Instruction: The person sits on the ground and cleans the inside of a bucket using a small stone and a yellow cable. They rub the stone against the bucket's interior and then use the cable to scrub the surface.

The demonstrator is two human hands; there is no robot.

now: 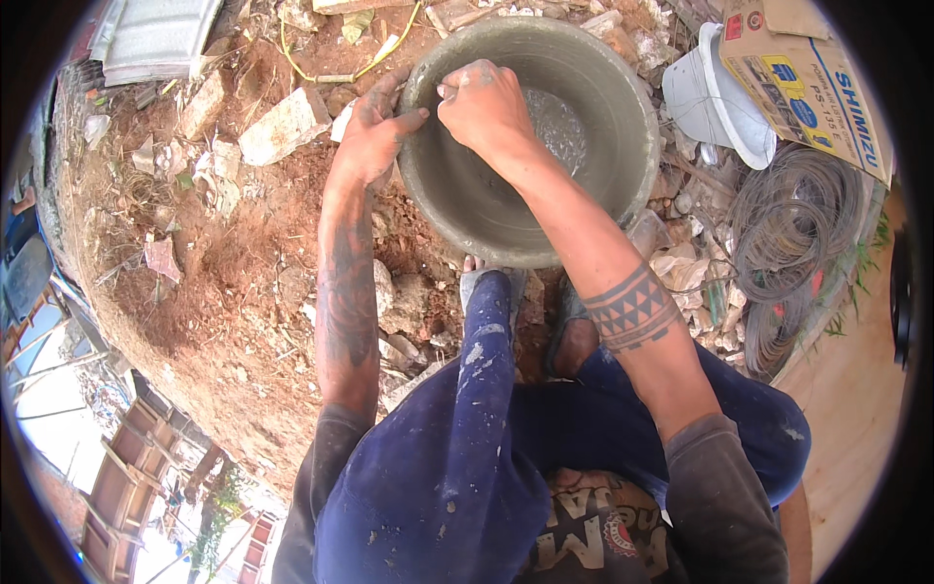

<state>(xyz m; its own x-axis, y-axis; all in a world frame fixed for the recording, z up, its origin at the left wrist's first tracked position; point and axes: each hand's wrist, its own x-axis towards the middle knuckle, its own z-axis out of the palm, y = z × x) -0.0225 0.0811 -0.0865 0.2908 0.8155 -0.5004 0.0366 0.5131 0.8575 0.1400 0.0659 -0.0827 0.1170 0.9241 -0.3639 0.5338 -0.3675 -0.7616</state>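
Grey cement coats the bucket (457,195) before my knees. My left hand (375,136) clamps its near-left rim; my right hand (484,102), fist clenched on nothing visible, scrubs inside. I'd brace firmly, rubbing steadily.

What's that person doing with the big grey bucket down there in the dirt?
A person is crouching over a round grey bucket smeared with wet cement, with a little water in the bottom. The left hand grips the bucket's rim from outside. The right hand, curled closed, reaches inside near the top; whether it holds anything is unclear. Around it lie red dirt with broken stones, a coil of wire, a white bucket and a cardboard box.
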